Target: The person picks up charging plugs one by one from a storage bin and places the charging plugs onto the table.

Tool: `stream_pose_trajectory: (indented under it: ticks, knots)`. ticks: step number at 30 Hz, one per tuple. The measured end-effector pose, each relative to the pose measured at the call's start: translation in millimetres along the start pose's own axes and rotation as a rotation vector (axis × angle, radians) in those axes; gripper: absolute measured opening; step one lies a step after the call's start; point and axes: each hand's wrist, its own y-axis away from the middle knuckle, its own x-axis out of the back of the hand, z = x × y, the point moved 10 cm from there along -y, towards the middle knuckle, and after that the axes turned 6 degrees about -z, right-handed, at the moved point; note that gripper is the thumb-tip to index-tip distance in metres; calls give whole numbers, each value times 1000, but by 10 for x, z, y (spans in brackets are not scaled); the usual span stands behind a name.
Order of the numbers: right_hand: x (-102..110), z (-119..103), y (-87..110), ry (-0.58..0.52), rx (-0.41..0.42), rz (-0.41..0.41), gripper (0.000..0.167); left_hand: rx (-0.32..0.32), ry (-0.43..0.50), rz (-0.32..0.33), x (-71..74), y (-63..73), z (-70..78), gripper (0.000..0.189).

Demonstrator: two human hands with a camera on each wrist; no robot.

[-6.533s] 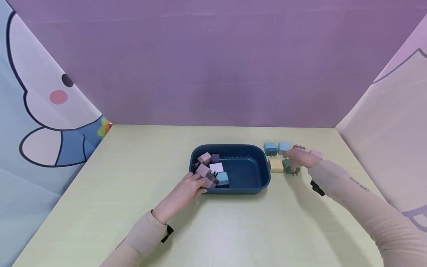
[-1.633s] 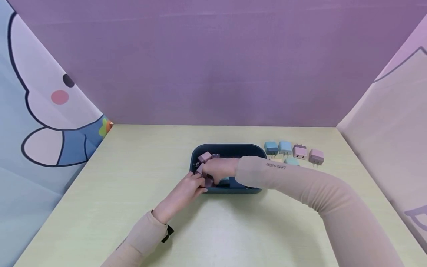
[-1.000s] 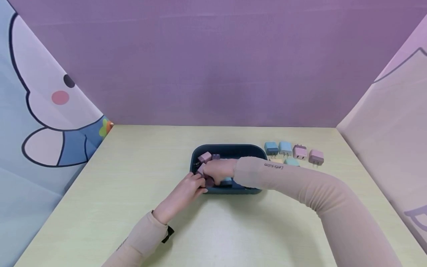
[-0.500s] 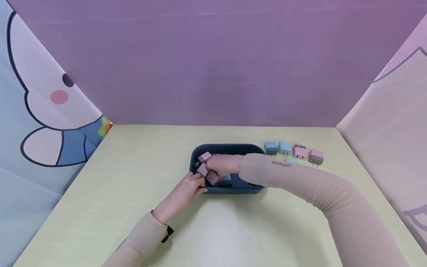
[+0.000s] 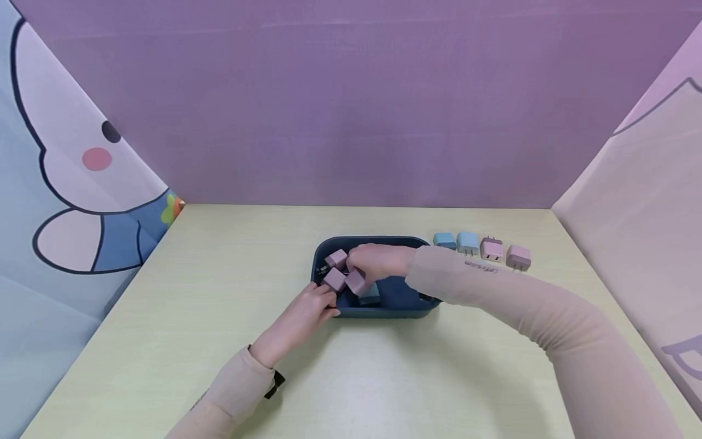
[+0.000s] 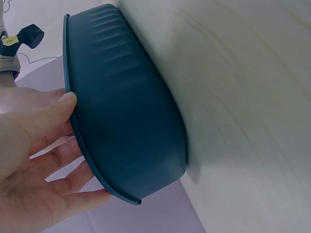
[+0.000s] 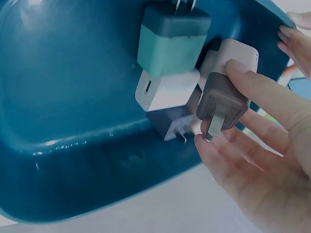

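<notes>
My left hand (image 5: 304,308) grips the left end of a dark blue plastic tray (image 5: 384,314); in the left wrist view its thumb presses the outer wall (image 6: 121,97) just under the rim, fingers over the other side. Over the tray's left part, my right hand (image 5: 378,262) pinches a pink and grey plug charger (image 7: 233,75) between thumb and fingers, its metal prong pointing out. Two pink chargers, one farther back (image 5: 336,260) and one nearer (image 5: 334,280), sit by my left fingers. Below the held one lie a teal charger (image 7: 170,51), a white one (image 7: 170,90) and a dark purple one (image 7: 167,119).
Right of the tray, a blue charger (image 5: 445,239), a light blue one (image 5: 468,242), a pink one (image 5: 492,249) and a pink and grey one (image 5: 518,257) stand in a row. My right sleeve (image 5: 510,299) covers the table in front of them. A purple wall (image 5: 362,122) stands behind.
My right hand has come from the chargers at the right into the tray, taken the pink and grey charger, and drawn it up and slightly right. My left hand stays on the rim.
</notes>
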Motion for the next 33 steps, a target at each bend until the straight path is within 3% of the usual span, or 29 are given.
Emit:
stream_pose_trajectory:
  ticks: [9, 19, 33]
  knots:
    - [114, 57, 91, -4, 34, 41, 26, 21, 7, -23, 16, -19, 2, 15]
    - [153, 171, 165, 15, -11, 53, 36, 36, 11, -26, -3, -19, -12, 14]
    - [208, 364, 365, -9, -75, 86, 36, 50, 19, -18, -10, -9, -33, 14]
